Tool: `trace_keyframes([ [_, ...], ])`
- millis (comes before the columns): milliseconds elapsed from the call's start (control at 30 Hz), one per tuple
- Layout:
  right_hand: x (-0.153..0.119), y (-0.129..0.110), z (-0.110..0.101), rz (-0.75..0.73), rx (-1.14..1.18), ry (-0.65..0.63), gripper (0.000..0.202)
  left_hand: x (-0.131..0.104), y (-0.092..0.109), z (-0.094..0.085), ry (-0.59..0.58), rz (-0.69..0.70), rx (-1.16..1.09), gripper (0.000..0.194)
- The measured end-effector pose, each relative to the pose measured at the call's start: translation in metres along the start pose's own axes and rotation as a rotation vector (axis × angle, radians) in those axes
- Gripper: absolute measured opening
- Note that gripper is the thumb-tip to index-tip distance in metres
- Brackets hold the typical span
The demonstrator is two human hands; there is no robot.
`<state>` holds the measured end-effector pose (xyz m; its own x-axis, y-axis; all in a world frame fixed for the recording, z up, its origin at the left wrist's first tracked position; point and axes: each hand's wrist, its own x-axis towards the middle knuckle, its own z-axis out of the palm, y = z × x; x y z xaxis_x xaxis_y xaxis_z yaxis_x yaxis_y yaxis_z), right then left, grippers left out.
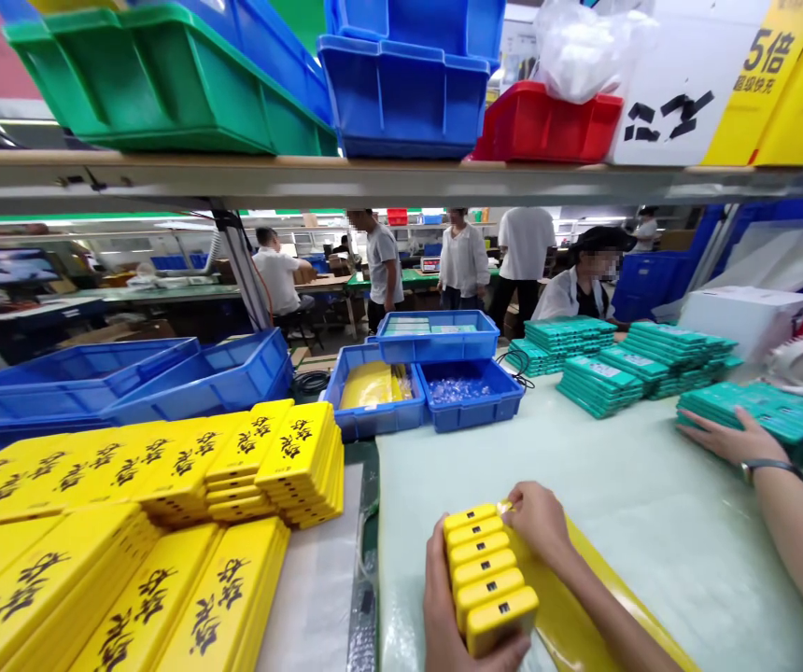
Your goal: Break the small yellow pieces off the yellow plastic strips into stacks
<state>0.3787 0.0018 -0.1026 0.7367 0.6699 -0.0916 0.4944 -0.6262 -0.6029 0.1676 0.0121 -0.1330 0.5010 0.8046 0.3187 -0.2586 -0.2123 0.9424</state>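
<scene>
My left hand (443,607) is wrapped round a stack of yellow power banks (489,565), held with their ends toward me; each end shows a small dark port. My right hand (538,523) is closed in a pinch at the stack's upper right corner. A small shiny piece of film (506,507) shows at its fingertips; its exact shape is unclear. Beneath my right forearm lies a glossy yellow sheet (576,597) on the pale green mat (429,476). To the left stand rows of stacked yellow power banks (212,597) with black lettering.
A co-worker's hand (741,437) rests on green packs (769,415) at right, near more green stacks (601,383). Blue bins (373,420) stand behind the mat, and other blue trays (156,383) at left. A shelf (387,187) with coloured bins crosses above.
</scene>
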Motion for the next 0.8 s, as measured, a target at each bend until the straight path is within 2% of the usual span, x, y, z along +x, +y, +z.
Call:
trace_keyframes([
  [200,0.009,0.005,-0.009,0.047,0.344,-0.146,0.004,0.001,-0.002,-0.006,-0.036,0.049,0.082,0.131],
  [367,0.003,0.000,-0.014,0.087,0.618,-0.250,0.015,0.002,-0.007,-0.011,-0.112,0.093,0.085,0.132],
  [500,0.003,-0.006,-0.029,0.069,0.793,-0.245,0.025,0.000,-0.010,-0.010,-0.062,0.061,0.128,0.136],
  [667,0.014,-0.018,-0.051,-0.045,0.794,-0.149,0.034,-0.003,-0.015,-0.004,-0.023,-0.002,0.128,0.143],
  [800,0.019,-0.025,-0.054,-0.068,0.704,-0.240,0.027,-0.004,-0.016,0.000,0.019,0.029,0.190,0.145],
])
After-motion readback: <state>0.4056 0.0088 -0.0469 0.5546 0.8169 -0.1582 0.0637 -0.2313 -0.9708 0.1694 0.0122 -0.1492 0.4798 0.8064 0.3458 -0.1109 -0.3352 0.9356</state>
